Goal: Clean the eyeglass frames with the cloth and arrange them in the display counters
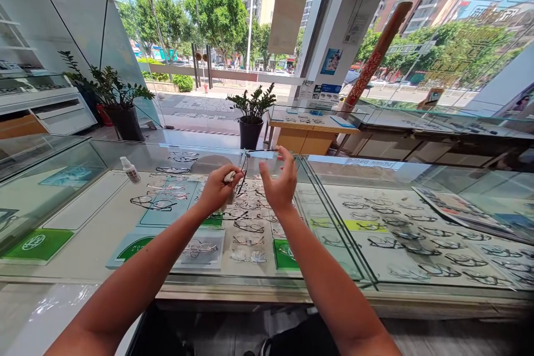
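Above the glass counter, my left hand (pixel 219 186) is closed around a pair of eyeglasses (pixel 245 166) with a dark thin frame. Something pale and soft, like a wiping cloth (pixel 230 177), is bunched in the same fingers. One temple of the glasses stretches right toward my right hand (pixel 280 182), whose fingers are curved and apart, with the thumb away from them. Its fingertips are at the temple's end; whether they touch it I cannot tell. Beneath both hands, rows of eyeglasses (pixel 249 226) lie inside the display case.
A small white spray bottle (pixel 130 170) stands on the counter's left part. More frames lie in the right-hand case (pixel 413 233). Potted plants (pixel 251 133) stand beyond the counter, before the shop window. A low wooden display table (pixel 306 139) is farther back.
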`<state>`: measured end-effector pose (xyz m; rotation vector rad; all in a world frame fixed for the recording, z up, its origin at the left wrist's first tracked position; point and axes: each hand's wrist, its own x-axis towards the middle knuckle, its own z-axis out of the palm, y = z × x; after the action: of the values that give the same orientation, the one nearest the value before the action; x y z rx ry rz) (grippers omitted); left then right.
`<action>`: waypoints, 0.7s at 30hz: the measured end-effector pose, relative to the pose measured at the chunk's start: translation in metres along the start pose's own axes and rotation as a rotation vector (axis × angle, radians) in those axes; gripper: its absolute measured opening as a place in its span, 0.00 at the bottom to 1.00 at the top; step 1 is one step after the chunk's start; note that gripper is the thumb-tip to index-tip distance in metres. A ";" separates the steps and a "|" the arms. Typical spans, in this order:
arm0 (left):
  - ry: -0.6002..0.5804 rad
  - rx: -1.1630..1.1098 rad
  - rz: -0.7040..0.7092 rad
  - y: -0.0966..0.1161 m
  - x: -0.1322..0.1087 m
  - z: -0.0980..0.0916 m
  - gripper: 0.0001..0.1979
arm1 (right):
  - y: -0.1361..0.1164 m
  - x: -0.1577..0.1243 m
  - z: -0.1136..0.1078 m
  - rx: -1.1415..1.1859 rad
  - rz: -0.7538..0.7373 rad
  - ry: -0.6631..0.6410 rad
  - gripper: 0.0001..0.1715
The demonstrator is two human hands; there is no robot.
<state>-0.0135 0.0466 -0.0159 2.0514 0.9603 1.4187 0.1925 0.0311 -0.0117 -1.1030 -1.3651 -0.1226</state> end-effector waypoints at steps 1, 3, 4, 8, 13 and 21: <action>-0.009 -0.003 0.006 0.000 0.000 0.000 0.15 | 0.002 0.000 0.001 -0.006 -0.017 0.008 0.39; -0.024 -0.015 0.016 -0.001 0.000 0.000 0.16 | 0.006 -0.002 0.003 -0.003 -0.057 0.013 0.43; -0.024 -0.019 0.021 -0.001 0.000 0.001 0.16 | 0.008 -0.003 0.005 0.006 -0.080 0.012 0.45; -0.005 -0.017 0.040 0.003 -0.002 0.003 0.15 | 0.012 -0.009 0.012 0.027 -0.142 -0.001 0.43; -0.005 -0.007 0.069 0.012 -0.005 0.007 0.18 | 0.010 -0.011 0.014 0.002 -0.165 -0.023 0.37; 0.030 0.004 0.064 0.014 -0.007 0.009 0.17 | 0.004 -0.006 0.009 -0.051 -0.213 -0.032 0.33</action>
<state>-0.0033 0.0320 -0.0135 2.0861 0.9182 1.4852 0.1868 0.0365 -0.0204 -1.0028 -1.5129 -0.2968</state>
